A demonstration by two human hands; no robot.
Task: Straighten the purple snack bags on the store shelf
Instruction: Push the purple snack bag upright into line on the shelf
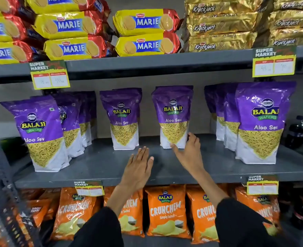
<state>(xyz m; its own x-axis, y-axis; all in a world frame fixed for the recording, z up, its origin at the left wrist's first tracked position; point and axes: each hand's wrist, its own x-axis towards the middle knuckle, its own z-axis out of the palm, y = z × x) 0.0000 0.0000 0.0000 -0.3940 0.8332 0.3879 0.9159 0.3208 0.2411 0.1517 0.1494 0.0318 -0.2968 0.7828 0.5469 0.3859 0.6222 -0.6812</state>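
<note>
Purple Balaji Aloo Sev bags stand upright on the grey middle shelf in four groups: a left row led by a front bag, a centre-left bag, a centre-right bag and a right row led by a front bag. My right hand touches the lower right corner of the centre-right bag, fingers spread around its base. My left hand hovers flat over the shelf between the two centre bags, fingers apart, holding nothing.
Yellow Marie biscuit packs and gold Krackjack packs fill the upper shelf. Orange Crunchem bags fill the lower shelf. Price tags hang off the shelf edges. Dark bottles stand at the far right.
</note>
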